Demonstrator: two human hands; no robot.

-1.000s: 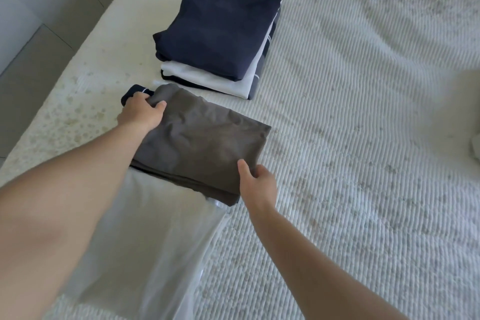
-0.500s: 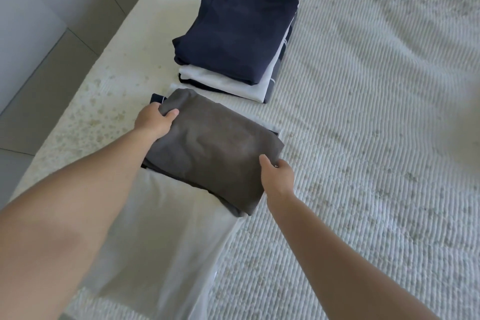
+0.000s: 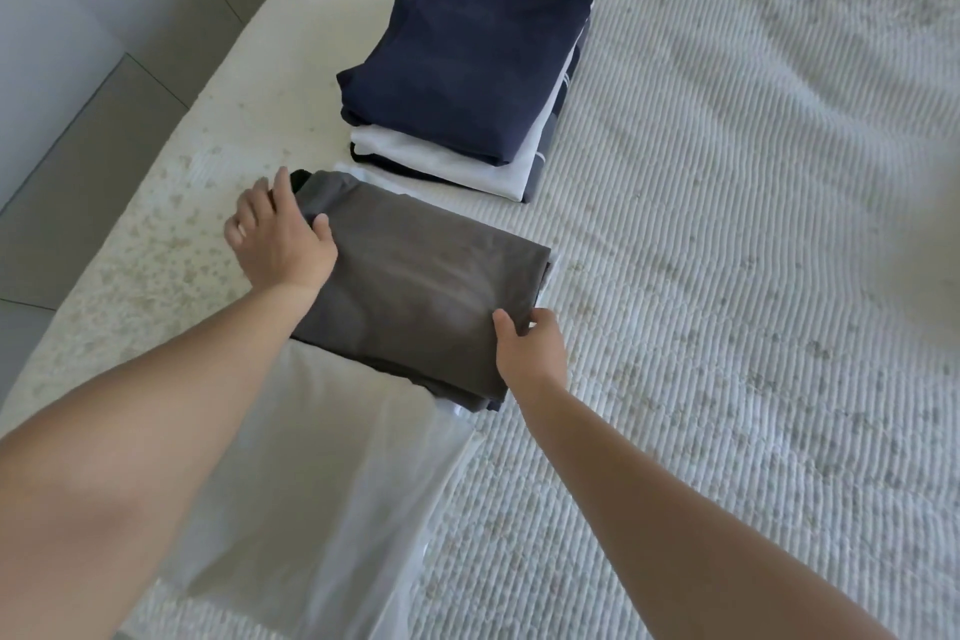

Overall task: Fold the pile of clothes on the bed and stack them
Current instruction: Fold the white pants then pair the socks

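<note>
On a ribbed white bedspread [image 3: 727, 276], a person is gripping a folded grey-brown cotton garment [image 3: 415, 286] at two opposite edges; the left hand [image 3: 283, 239] is clamped on its far left corner, fingers spread and thumb pressing on top, while the right hand [image 3: 530, 343] is pinching its near right edge; the hands are well apart. The garment is lying just in front of a stack of folded clothes topped by a navy blue shirt [image 3: 467, 62], and over a pale white cloth [image 3: 311, 473] trailing toward the camera. The risks from here look plain; a lift with uneven tension could be letting the loose layers at the near corner slide open; the white cloth underneath could be dragging along; a careless landing could be tipping the slightly skewed stack.
</note>
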